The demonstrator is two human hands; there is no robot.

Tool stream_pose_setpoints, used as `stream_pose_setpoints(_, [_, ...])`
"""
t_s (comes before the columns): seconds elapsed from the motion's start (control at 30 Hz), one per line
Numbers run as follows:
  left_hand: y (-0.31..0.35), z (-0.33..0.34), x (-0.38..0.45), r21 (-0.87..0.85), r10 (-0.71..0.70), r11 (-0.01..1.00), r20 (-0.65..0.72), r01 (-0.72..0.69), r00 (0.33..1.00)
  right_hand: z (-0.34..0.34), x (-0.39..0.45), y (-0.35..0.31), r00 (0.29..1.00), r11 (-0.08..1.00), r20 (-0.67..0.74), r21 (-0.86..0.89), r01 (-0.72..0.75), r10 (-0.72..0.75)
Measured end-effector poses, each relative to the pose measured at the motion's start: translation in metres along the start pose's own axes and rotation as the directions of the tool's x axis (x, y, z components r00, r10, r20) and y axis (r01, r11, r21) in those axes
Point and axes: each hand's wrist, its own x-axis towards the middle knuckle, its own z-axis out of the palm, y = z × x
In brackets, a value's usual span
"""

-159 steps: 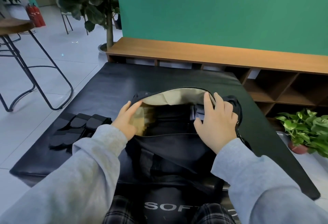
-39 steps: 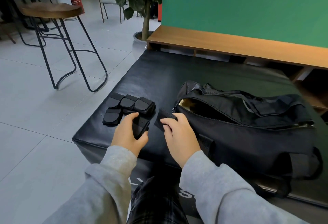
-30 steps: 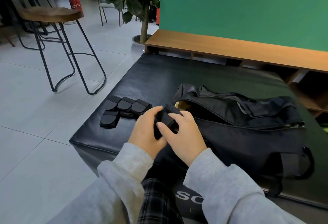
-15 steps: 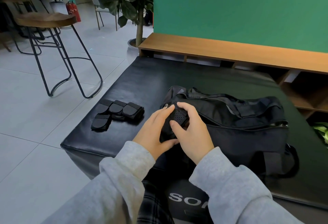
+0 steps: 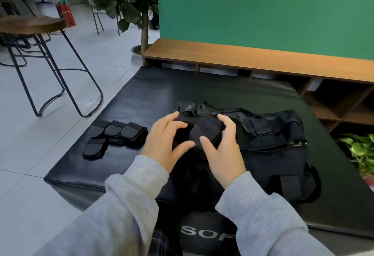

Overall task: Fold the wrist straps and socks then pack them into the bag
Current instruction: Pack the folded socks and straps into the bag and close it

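Observation:
A black duffel bag [image 5: 273, 150] lies on a black padded mat [image 5: 202, 85]. At the bag's left end, my right hand [image 5: 224, 152] pinches a folded black perforated wrist strap [image 5: 204, 131] between thumb and curled fingers. Just left of that strap is my left hand [image 5: 164, 142], fingers spread and relaxed, its thumb close to the strap. A second black wrist strap [image 5: 115, 136], with its flaps folded, lies on the mat to the left of my hands. The bag's opening is hidden behind the strap and my hands.
A metal-legged wooden stool [image 5: 36, 26] stands on the tiled floor at the left. A low wooden shelf bench [image 5: 242, 57] runs behind the mat under a green wall. A potted tree [image 5: 141, 12] stands at the back and a small plant [image 5: 360, 150] at the right.
Both hands lifted the strap off the mat, folded it together and carried it to the bag's left end. My left fingers have now spread away from it; my right hand still holds it.

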Motion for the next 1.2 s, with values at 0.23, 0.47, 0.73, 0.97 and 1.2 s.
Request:
stream_pose_setpoints(0.23, [-0.008, 0.012, 0.028, 0.414, -0.335, 0.887, 0.273, 0.204, 0.902, -0.003, 0.005, 0.014, 0.999, 0.999, -0.023, 0.009, -0.044, 0.044])
stream_pose_setpoints(0.47, [-0.007, 0.019, 0.046, 0.248, -0.365, 0.916, 0.191, 0.315, 0.911, 0.002, 0.003, 0.02, 0.992, 0.992, 0.027, -0.05, -0.119, 0.121])
stream_pose_setpoints(0.73, [0.01, 0.024, 0.054, 0.024, -0.335, 0.939, 0.276, 0.342, 0.901, 0.007, 0.009, 0.027, 0.962, 0.961, 0.045, -0.075, -0.266, 0.269])
stream_pose_setpoints(0.97, [0.019, 0.01, 0.049, -0.016, -0.307, 0.945, 0.303, 0.327, 0.902, 0.021, 0.033, 0.025, 0.959, 0.959, -0.018, -0.037, -0.282, 0.281])
stream_pose_setpoints(1.2, [0.011, 0.01, 0.051, -0.076, -0.275, 0.945, 0.347, 0.319, 0.897, 0.05, 0.055, 0.017, 0.968, 0.968, -0.004, 0.005, -0.252, 0.252])
